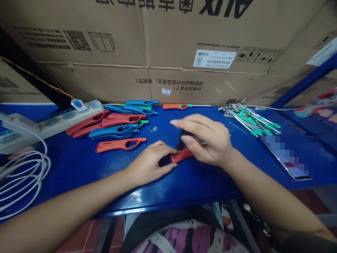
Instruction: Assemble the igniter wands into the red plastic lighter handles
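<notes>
A red long-necked gas lighter (185, 153) lies on the blue table in front of me. My left hand (149, 162) is closed on its butt end, thumb and forefinger pinching it from both sides. In my right hand (214, 140) is a small black-handled screwdriver (181, 140), its tip pointing down at the lighter's end near my left fingertips. Whether the tip sits in a screw is too small to tell. Part of the lighter's front is hidden under my right hand, with a bit of green showing. Left of it lies an orange-red lighter shell (116, 144); several tiny metal screws (153, 129) are scattered behind.
Blue lighter shells (113, 132) and red ones (92, 123) are piled at left. An orange lighter (175, 106) lies at the back. Metal rods with green ends (254, 121) are heaped at right beside a phone (285, 158). A power strip (65, 117) and coiled cable (23, 175) occupy the left.
</notes>
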Action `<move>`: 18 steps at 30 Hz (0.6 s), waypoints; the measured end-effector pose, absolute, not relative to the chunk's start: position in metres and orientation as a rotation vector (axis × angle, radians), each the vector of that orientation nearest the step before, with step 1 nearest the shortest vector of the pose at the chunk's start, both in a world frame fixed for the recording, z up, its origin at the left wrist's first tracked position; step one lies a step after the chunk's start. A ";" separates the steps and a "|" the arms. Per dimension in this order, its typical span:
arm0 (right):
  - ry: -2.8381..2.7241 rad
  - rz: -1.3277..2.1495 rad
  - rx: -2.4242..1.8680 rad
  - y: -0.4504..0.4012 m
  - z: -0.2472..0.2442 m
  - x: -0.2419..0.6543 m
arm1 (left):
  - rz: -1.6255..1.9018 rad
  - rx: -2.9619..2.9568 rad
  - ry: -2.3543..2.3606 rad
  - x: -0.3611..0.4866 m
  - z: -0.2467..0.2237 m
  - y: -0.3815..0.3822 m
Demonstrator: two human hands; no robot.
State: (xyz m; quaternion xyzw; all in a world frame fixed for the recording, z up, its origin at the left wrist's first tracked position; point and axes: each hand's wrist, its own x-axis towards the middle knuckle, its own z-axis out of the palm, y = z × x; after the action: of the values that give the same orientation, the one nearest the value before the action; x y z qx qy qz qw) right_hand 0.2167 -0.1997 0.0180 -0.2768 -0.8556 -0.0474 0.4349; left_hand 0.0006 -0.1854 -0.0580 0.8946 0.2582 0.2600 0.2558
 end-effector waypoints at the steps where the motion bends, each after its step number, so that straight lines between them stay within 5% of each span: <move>1: -2.147 0.013 -0.694 -0.199 0.018 0.217 | 0.704 2.430 0.699 0.001 -0.058 -0.185; 4: -2.155 0.276 -0.683 -0.197 0.019 0.218 | 0.710 2.439 0.692 0.001 -0.057 -0.185; 9: -2.157 -0.054 -0.718 -0.197 0.020 0.218 | 0.713 2.448 0.672 0.001 -0.058 -0.185; 13: -2.221 0.243 -0.707 -0.201 0.021 0.217 | 0.707 2.453 0.678 0.001 -0.058 -0.184; 18: -2.163 -0.090 -0.692 -0.202 0.022 0.215 | 0.711 2.444 0.668 0.001 -0.058 -0.184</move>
State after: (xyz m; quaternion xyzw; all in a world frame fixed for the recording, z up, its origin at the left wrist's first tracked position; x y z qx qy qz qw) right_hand 0.2155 -0.2023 0.0216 -0.2762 -0.8632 -0.0358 0.4211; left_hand 0.0010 -0.1841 -0.0584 0.8987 0.2458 0.2613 0.2522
